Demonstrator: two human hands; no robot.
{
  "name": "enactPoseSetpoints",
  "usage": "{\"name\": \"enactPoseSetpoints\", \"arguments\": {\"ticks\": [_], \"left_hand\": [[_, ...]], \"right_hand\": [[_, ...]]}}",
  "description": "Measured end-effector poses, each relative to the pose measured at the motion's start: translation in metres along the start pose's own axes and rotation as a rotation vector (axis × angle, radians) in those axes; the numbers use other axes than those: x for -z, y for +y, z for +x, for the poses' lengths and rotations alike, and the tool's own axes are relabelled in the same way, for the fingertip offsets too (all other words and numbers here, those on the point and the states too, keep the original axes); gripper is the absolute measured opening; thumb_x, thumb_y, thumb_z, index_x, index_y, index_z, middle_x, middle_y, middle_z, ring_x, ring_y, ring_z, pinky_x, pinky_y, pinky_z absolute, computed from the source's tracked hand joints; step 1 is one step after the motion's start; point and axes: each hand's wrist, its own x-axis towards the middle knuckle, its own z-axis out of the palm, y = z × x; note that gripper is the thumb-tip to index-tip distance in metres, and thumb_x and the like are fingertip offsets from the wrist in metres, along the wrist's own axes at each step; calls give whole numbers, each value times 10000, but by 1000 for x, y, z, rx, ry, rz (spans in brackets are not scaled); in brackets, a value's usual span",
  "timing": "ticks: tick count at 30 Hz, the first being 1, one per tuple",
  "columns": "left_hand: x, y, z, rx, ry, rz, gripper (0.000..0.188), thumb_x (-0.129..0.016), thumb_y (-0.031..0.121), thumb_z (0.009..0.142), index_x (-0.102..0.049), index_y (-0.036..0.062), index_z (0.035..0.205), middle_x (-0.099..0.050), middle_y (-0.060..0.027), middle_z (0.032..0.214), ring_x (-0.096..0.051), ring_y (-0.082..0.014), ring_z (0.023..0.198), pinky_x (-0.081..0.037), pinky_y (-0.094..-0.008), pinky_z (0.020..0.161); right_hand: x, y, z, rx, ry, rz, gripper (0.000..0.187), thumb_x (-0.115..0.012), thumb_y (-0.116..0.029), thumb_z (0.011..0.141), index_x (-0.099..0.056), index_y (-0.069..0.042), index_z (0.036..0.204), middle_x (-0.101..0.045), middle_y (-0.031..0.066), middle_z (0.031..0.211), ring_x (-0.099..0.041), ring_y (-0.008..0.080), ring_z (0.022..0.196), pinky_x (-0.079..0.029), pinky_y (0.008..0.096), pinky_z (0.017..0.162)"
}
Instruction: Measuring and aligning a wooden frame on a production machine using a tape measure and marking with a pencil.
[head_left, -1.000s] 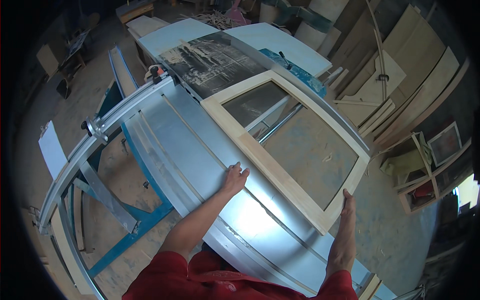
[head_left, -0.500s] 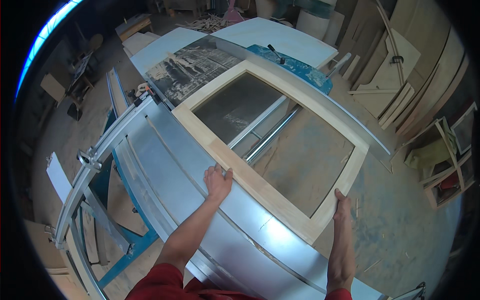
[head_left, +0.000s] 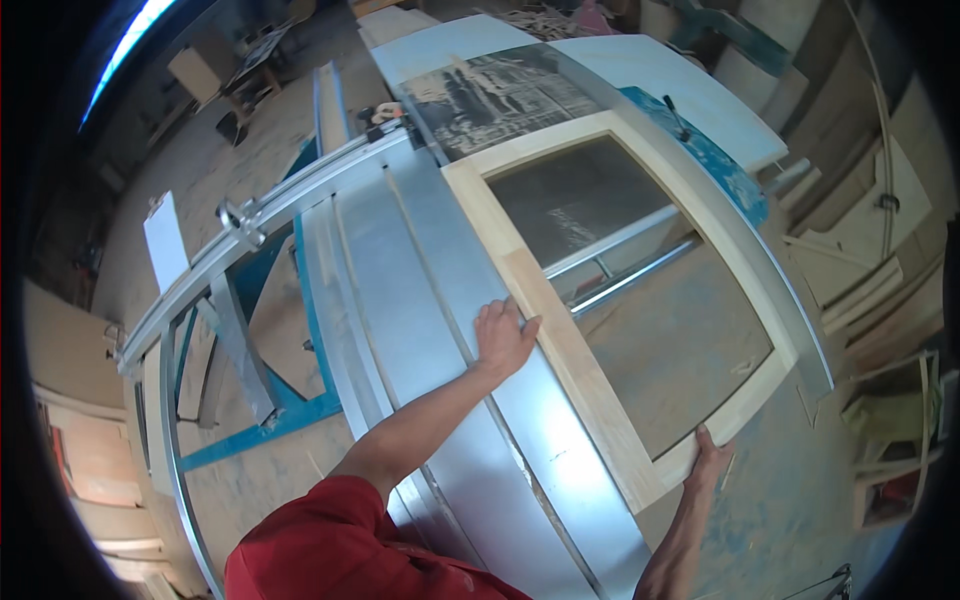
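A pale wooden frame (head_left: pixel 570 350), rectangular with an open middle, lies across a panel saw's machine table. Its long near-left rail runs beside the silvery sliding table (head_left: pixel 440 290). My left hand (head_left: pixel 505 338) is on that rail, fingers bent at its outer edge and thumb against the wood. At the frame's near end, my right hand (head_left: pixel 707 462) grips the short rail, thumb on top and the other fingers underneath, mostly hidden. Through the opening show a dark table surface, metal bars (head_left: pixel 640 272) and the dusty floor.
A metal fence (head_left: pixel 290 190) with a clamp-like stop (head_left: pixel 240 222) crosses the table's left side above a blue support frame (head_left: pixel 290 428). Beyond the frame lie a scuffed dark panel (head_left: pixel 515 95), white boards (head_left: pixel 660 85) and a blue machine part (head_left: pixel 705 150). Boards lean at the right.
My view has swung to the left, so everything sits further right in the picture. Both hands keep about the same places on the wooden frame, which shows no clear shift on the table.
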Motion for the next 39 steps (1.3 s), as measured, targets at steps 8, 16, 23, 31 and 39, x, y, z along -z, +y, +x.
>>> {"name": "enactPoseSetpoints", "arguments": {"ticks": [8, 16, 23, 31, 39], "left_hand": [[14, -10, 4, -7, -34, 12, 472, -745, 322, 917, -666, -35, 1216, -660, -217, 1084, -601, -392, 1074, -468, -525, 913], [15, -18, 25, 3, -56, 37, 465, -734, 318, 923, -668, -41, 1211, -654, -216, 1063, -601, -388, 1060, -466, -521, 904], [14, -26, 38, 21, -53, 35, 402, -743, 309, 910, -683, -37, 1107, -649, -200, 1084, -586, -364, 1094, -446, -499, 948], [14, -35, 57, 9, -11, 45, 443, -720, 310, 930, -677, -40, 1198, -656, -226, 1067, -606, -403, 1069, -466, -527, 928], [16, -41, 64, 22, -34, 63, 445, -714, 322, 936, -678, -36, 1199, -659, -226, 1071, -606, -409, 1070, -470, -532, 929]], "right_hand": [[-27, -22, -18, 3, 12, -4, 680, -768, -36, 852, -450, 47, 1448, -646, 184, 1226, -669, 280, 1035, -540, 398, 941], [-45, -27, -1, 19, -7, 4, 754, -773, 20, 824, -425, 8, 1492, -625, 169, 1269, -650, 278, 1092, -529, 410, 985], [-62, -30, 1, 21, 8, -3, 802, -780, 30, 811, -401, -4, 1517, -611, 170, 1309, -644, 285, 1123, -523, 416, 1009], [-84, -33, 9, 23, 13, -28, 843, -807, 28, 797, -390, -8, 1528, -609, 170, 1303, -643, 283, 1118, -527, 411, 992], [-94, -33, 14, 13, 7, -29, 847, -817, 33, 797, -386, -8, 1525, -607, 165, 1302, -641, 278, 1125, -531, 409, 989]]}}
